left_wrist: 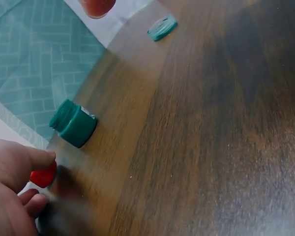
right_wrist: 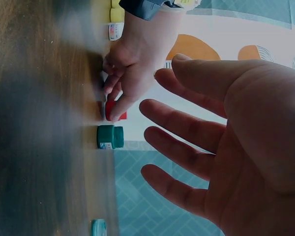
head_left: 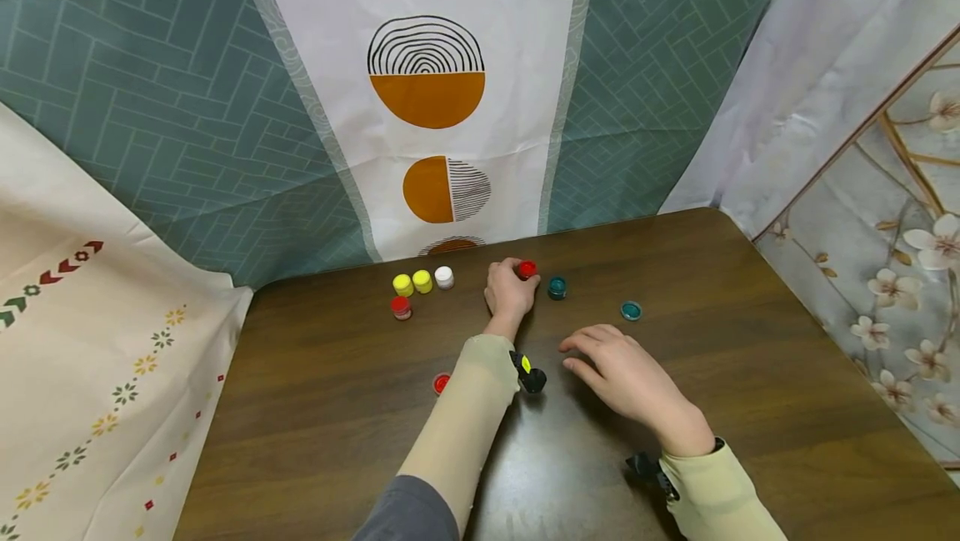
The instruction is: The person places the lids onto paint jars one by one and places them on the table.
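Pinching a red jar between thumb and fingers, the left hand is near the far edge of the brown table. The red jar is right at its fingertips and looks upright, with the green jar just to its right. The right hand is farther off, its fingers spread and holding nothing. Counting, I get one green lid, two yellow jars, one white jar, one red-topped jar, and one red round thing partly hidden by the left sleeve.
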`<action>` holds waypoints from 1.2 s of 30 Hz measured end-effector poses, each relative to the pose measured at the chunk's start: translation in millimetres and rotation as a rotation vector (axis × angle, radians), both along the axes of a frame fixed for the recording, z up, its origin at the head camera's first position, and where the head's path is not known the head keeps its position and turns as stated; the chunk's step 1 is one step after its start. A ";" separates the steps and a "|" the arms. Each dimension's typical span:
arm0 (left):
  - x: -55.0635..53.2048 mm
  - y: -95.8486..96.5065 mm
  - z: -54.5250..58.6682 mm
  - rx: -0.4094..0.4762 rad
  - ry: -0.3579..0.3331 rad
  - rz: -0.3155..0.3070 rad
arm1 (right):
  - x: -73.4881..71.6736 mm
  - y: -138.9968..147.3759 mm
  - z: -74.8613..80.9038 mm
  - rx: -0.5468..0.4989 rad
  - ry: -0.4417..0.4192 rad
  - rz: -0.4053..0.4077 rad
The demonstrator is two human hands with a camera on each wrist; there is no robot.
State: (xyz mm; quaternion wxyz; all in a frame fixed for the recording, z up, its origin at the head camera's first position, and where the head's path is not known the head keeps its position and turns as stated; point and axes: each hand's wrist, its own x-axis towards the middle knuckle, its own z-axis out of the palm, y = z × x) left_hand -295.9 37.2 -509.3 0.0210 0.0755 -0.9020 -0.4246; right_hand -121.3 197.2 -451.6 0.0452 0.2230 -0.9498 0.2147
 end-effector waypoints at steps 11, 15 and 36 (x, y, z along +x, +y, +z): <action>0.3 -38.3 15.6 0.232 0.172 -0.038 | -0.4 -5.2 -0.9 0.004 -0.028 0.002; 10.4 -61.7 27.5 0.266 0.257 -0.091 | -0.4 -10.1 -2.3 0.010 -0.043 0.008; 121.4 -197.6 28.6 0.697 0.305 -0.125 | 2.9 -63.4 -9.6 -0.005 -0.179 0.115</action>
